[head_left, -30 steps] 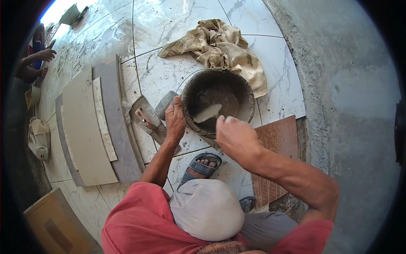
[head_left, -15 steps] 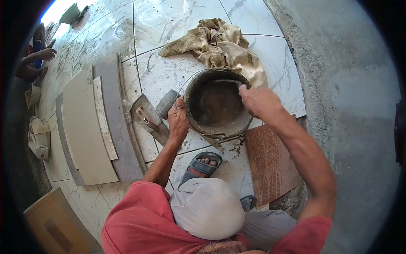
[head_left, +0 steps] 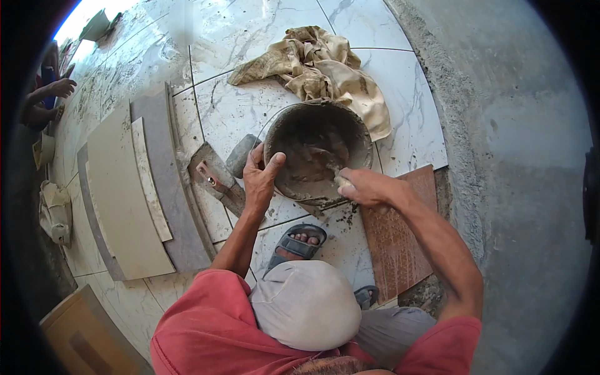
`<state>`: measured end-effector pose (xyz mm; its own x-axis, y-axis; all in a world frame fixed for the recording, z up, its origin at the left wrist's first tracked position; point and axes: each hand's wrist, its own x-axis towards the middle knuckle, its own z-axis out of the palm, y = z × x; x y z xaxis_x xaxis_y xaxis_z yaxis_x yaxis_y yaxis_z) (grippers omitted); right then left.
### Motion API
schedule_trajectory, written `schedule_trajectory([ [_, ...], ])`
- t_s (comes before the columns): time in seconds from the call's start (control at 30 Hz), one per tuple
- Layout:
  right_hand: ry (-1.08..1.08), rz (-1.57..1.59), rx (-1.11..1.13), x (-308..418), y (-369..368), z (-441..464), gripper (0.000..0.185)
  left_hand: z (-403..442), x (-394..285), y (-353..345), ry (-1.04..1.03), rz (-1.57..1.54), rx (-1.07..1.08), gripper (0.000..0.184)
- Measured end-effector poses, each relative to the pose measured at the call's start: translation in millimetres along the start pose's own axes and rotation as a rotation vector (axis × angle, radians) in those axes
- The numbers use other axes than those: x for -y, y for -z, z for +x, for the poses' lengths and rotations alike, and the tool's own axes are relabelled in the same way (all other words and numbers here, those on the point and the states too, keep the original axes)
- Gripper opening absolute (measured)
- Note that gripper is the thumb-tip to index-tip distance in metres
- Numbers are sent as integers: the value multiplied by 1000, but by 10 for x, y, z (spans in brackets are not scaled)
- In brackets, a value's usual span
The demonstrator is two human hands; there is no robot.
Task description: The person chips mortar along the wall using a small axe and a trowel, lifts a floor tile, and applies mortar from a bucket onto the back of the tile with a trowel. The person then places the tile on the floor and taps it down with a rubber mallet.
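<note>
A dark bucket (head_left: 361,134) crusted with dried mix stands between my hands, its mouth toward me. Wet grey-brown mortar (head_left: 315,156) lies inside it. My left hand (head_left: 259,178) is closed on the bucket's left rim, thumb over the edge. In my right hand (head_left: 372,187), the fingers wrap the pale handle of a trowel (head_left: 342,181) at the near right rim; its blade is sunk in the mortar and hidden. Beside my left hand lie a grey mallet head (head_left: 242,156) and a flat steel trowel (head_left: 215,178) with a worn handle.
A stained cloth (head_left: 325,69) is heaped beyond the bucket. Stacked tile pieces (head_left: 128,187) lie left, and a reddish-brown tile (head_left: 400,237) lies right, beside a rough concrete edge (head_left: 456,131). Another person's hand (head_left: 61,87) shows far left. A cardboard box (head_left: 87,331) sits lower left.
My right hand has swung from the bucket's far right rim down to the near right side with the trowel. The mortar has been stirred, and the bucket tips slightly.
</note>
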<state>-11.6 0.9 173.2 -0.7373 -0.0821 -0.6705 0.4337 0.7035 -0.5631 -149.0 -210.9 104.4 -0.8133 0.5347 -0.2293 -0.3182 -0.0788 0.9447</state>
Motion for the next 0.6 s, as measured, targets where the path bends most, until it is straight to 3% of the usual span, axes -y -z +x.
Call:
schedule_trajectory([
  [0.1, -67, -157, -1, 271, 17, -125, 32, -37, 61, 35, 30, 27, -14, 63],
  [0.17, -62, -205, -25, 324, -63, -175, 29, -84, 32, -49, 107, -293, -9, 60],
  [0.27, -96, -320, -125, 413, -192, -356, 24, -175, 48, -110, 196, -476, -61, 62],
  [0.53, -179, -451, -316, 319, -66, -982, 24, -132, -120, -239, 229, -455, 16, 67],
  [0.6, -349, -445, -301, 265, -8, -1185, 33, -107, -194, -299, 241, -452, 58, 66],
])
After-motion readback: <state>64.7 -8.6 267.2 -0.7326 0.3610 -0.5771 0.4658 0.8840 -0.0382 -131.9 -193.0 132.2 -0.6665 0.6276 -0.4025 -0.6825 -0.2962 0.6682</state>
